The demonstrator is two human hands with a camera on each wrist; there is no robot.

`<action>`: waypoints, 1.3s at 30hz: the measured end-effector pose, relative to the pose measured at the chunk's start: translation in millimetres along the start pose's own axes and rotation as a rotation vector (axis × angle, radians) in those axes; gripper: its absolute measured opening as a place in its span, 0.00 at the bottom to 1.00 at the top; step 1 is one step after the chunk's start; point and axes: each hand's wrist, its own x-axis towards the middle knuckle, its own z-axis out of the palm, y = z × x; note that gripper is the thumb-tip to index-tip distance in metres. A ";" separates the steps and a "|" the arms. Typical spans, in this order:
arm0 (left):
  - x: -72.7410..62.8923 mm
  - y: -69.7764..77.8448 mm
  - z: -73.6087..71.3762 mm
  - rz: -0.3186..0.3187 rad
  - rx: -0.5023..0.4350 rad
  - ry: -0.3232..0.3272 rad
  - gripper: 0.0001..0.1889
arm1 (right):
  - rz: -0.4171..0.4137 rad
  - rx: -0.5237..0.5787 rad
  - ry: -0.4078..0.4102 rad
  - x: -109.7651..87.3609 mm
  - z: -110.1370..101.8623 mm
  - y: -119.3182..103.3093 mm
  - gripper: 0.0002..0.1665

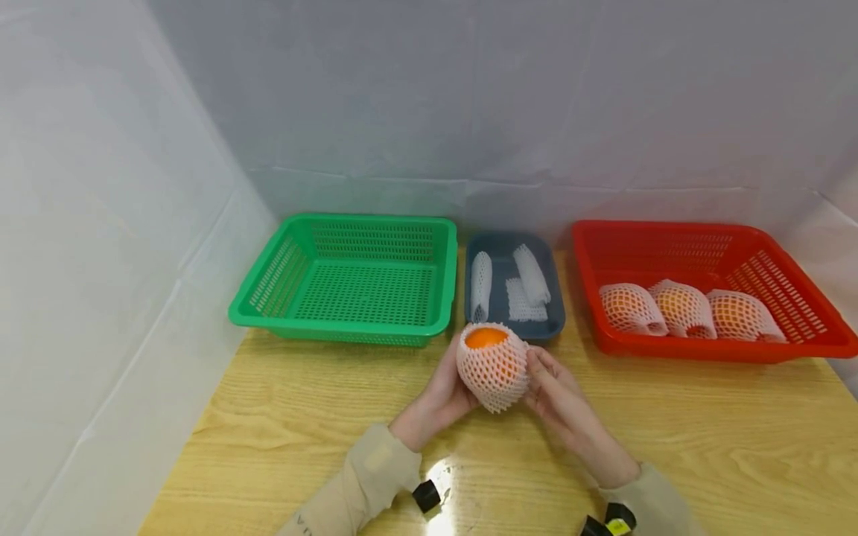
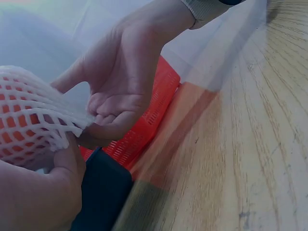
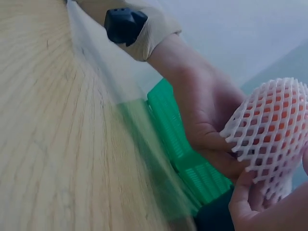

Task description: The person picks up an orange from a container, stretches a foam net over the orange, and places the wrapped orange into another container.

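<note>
An orange (image 1: pixel 487 338) sits inside a white foam net sleeve (image 1: pixel 496 376), its bare top showing through the opening. My left hand (image 1: pixel 450 388) holds the netted fruit from its left side, above the table. On the other side, my right hand (image 1: pixel 558 391) pinches the sleeve's edge between thumb and fingers. In the left wrist view, the loose end of the sleeve (image 2: pixel 53 126) lies between both hands. Just behind them stands a dark blue tray (image 1: pixel 555 316) with several white foam nets (image 1: pixel 532 275) in it.
A green basket (image 1: pixel 348 333) stands at the back left with nothing in it. At the back right, a red basket (image 1: pixel 704 348) holds 3 netted fruits (image 1: pixel 684 307). White sheeting (image 1: pixel 429 97) closes off the rear and left of the wooden table (image 1: pixel 281 417).
</note>
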 end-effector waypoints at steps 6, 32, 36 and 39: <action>1.3 1.0 -1.0 -0.024 -0.029 -0.010 0.39 | -0.202 -0.244 0.026 2.8 -1.8 -4.3 0.30; -1.1 3.8 11.8 0.272 0.693 0.091 0.36 | -0.433 -0.804 0.114 -4.3 5.7 -10.0 0.52; -3.5 0.3 19.4 0.348 0.622 0.065 0.34 | -0.555 -0.910 0.093 -2.1 7.6 -5.8 0.56; -3.8 -2.3 23.3 0.381 0.570 0.084 0.32 | -0.632 -0.938 0.059 -0.8 10.1 -2.9 0.58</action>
